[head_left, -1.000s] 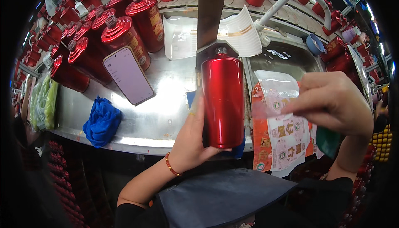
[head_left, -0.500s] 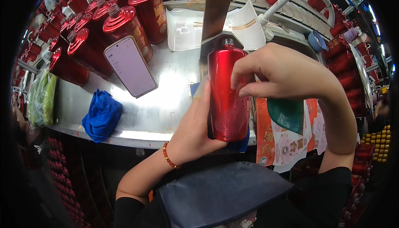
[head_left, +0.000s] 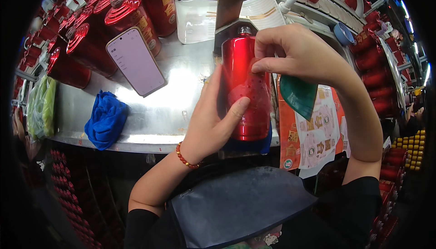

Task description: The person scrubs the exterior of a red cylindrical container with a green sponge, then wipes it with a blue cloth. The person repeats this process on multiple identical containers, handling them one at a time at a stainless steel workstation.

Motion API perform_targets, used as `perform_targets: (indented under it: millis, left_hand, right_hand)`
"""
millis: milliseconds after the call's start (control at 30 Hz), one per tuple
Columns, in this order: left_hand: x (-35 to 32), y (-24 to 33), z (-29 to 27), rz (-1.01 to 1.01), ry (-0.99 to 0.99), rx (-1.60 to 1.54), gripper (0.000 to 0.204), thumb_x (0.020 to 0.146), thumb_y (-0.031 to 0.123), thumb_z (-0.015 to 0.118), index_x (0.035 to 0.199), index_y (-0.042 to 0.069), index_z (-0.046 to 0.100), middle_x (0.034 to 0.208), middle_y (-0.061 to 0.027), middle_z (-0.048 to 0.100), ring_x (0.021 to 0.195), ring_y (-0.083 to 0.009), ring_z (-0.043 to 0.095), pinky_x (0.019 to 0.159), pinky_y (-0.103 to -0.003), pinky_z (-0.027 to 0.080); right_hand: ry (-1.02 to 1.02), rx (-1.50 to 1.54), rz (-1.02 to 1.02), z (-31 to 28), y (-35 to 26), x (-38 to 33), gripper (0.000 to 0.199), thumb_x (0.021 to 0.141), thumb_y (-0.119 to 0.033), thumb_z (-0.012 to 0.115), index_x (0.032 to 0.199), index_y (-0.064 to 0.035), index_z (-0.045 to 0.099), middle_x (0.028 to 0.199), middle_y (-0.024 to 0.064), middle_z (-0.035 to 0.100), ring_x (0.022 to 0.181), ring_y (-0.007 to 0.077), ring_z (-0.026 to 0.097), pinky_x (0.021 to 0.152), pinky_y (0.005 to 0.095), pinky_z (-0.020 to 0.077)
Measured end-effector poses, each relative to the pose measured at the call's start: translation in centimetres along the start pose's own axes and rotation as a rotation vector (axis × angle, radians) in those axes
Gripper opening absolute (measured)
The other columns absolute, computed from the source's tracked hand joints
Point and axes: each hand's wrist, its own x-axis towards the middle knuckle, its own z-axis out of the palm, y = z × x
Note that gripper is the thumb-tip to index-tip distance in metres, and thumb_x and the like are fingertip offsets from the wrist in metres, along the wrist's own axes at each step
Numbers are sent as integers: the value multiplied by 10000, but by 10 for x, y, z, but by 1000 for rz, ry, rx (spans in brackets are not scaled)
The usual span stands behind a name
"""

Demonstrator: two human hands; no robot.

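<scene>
A glossy red bottle (head_left: 247,122) with a bare threaded neck stands in front of me, its lower end toward me. My left hand (head_left: 213,117) grips its left side, with the thumb laid across the front. My right hand (head_left: 290,51) is closed, thumb and forefinger pinched together at the bottle's upper front. A green flat piece that looks like a plastic scraper (head_left: 297,98) sticks out below that hand, seemingly held by its lower fingers. Small dark spots show on the red surface between both thumbs. Whatever the pinch holds is too small to make out.
Printed decal sheets (head_left: 318,135) lie right of the bottle. On the metal bench (head_left: 177,112) are a blue cloth (head_left: 106,119) and a phone (head_left: 136,62). More red bottles (head_left: 81,58) crowd the far left. A dark post (head_left: 230,1) rises behind the bottle; a blue bowl (head_left: 344,34) sits right.
My left thumb has come from the bottle's lower end onto its front. My right hand has moved up the bottle, the green scraper moving with it. The view has shifted slightly.
</scene>
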Motion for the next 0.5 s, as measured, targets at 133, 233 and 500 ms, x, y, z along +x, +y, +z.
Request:
perform_targets:
  millis: [133,233,500]
  left_hand:
    - [-7,-17,0,-40,7,-56,800,990,311,688,1560,-79,285,1514,-282,414,1431,-365,409,1179,-433,333]
    - [-6,-19,-3,-102,-27,-65,803,988,318,685,1574,-52,280,1537,-274,384,1467,-365,338,1205,-443,287]
    - [-10,-4,0,-100,-107,55,828,967,311,692,1596,-3,253,1570,-239,330,1490,-369,261,1222,-459,250]
  right_hand:
    - [267,80,105,14,13,-13,182,919,-178,760,927,-8,698,772,17,675,713,70,588,665,231,469]
    - [416,349,220,31,47,-39,183,957,-181,725,1009,-6,710,869,-9,696,780,47,604,702,210,473]
    - [275,1229,354,116,31,-73,741,925,-238,785,1509,36,422,1295,130,596,810,59,595,642,199,489]
